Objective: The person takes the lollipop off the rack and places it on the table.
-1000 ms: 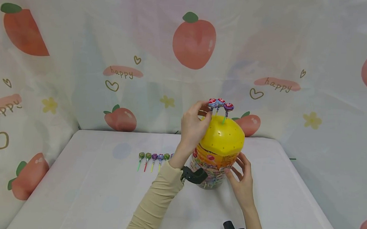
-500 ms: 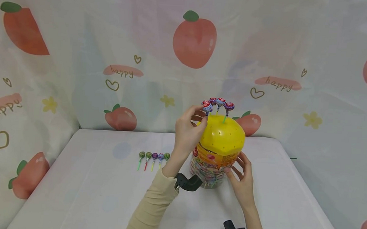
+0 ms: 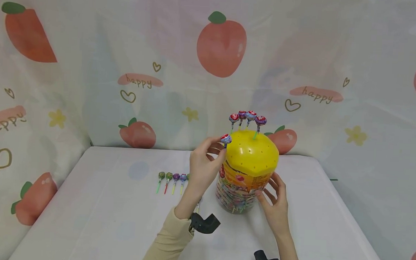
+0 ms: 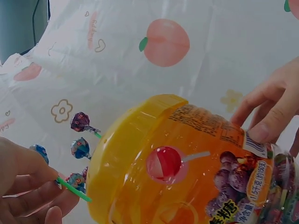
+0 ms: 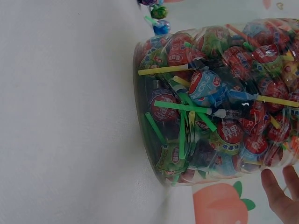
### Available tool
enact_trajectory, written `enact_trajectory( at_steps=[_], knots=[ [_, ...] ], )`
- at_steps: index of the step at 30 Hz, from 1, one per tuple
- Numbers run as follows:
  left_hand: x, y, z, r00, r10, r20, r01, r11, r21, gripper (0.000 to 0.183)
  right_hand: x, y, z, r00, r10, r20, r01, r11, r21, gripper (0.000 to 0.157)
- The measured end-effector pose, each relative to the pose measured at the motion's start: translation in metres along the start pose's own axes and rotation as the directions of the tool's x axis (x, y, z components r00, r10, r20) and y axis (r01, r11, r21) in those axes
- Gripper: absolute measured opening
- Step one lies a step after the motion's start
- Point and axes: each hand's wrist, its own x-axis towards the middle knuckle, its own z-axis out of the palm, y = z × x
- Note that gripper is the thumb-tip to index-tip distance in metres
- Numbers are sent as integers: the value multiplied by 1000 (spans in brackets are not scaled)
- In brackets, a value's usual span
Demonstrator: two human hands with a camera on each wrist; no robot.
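My left hand point(image 3: 206, 161) pinches a lollipop point(image 3: 226, 139) with a blue and red wrapper beside the left edge of the yellow lid point(image 3: 252, 154). In the left wrist view its green stick point(image 4: 74, 189) points at the lid, the tip right at the lid's surface. The lid has small holes and caps a clear plastic candy jar point(image 3: 238, 196) packed with wrapped lollipops. Several lollipops point(image 3: 251, 115) stand upright in the lid's top. My right hand point(image 3: 276, 208) holds the jar's right side, thumb in front and fingers round behind.
A row of lollipops point(image 3: 169, 176) lies on the white table point(image 3: 111, 219) left of the jar, partly hidden by my left arm. Another lollipop point(image 3: 198, 205) shows behind the left wrist. A printed cloth point(image 3: 177, 38) hangs behind the table.
My left hand has moved left and down along the lid with the lollipop, uncovering a lollipop standing at the lid's left. The right hand and jar have stayed in place.
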Motion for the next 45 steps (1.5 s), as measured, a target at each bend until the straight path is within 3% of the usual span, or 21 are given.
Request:
enact_trajectory(
  at_steps=[13, 25, 32, 38, 45],
  knots=[
    [-31, -25, -6, 995, -97, 35, 95, 993, 65, 22, 1, 6, 0, 1000, -3, -1, 3, 1000, 15, 71],
    [-55, -51, -12, 971, -238, 35, 232, 964, 132, 23, 7, 31, 0, 1000, -30, 1, 30, 999, 27, 73],
    [-67, -66, -18, 959, -282, 39, 271, 947, 174, 24, 2, 8, 0, 1000, 6, 6, -6, 1000, 9, 71],
    [-75, -82, -23, 940, -339, 42, 323, 922, 212, 23, 5, 26, 0, 1000, -10, 6, 10, 1000, 15, 74],
    [-83, -99, -27, 909, -414, 41, 389, 881, 270, 24, 5, 31, 0, 1000, -29, 2, 29, 1000, 9, 73]
  ],
)
